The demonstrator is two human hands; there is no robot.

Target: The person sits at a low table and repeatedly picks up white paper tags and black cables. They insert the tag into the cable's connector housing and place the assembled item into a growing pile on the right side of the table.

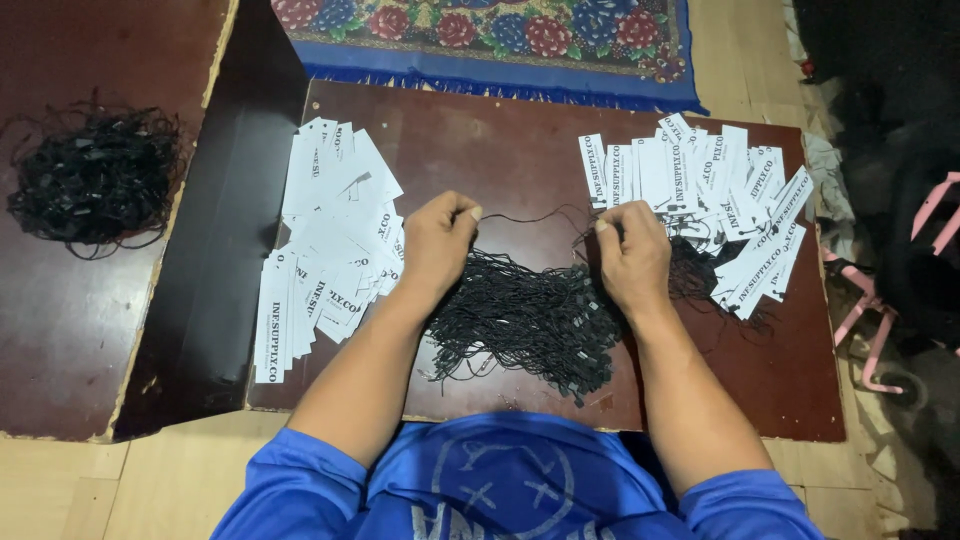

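Note:
My left hand [437,243] and my right hand [631,258] are both pinched on one thin black string [530,216] stretched between them above a dark brown board [480,140]. A heap of black strings [520,322] lies under and between my wrists. Left of my left hand is a spread pile of white paper tags [325,250] with dark print. A second pile of white tags [715,205], with strings among them, lies right of my right hand.
Another tangle of black strings [95,178] sits on a separate brown board [60,320] at the far left. A floral rug with a blue fringe [500,40] lies beyond the board. Pink metal frame parts [880,320] and dark items stand at the right.

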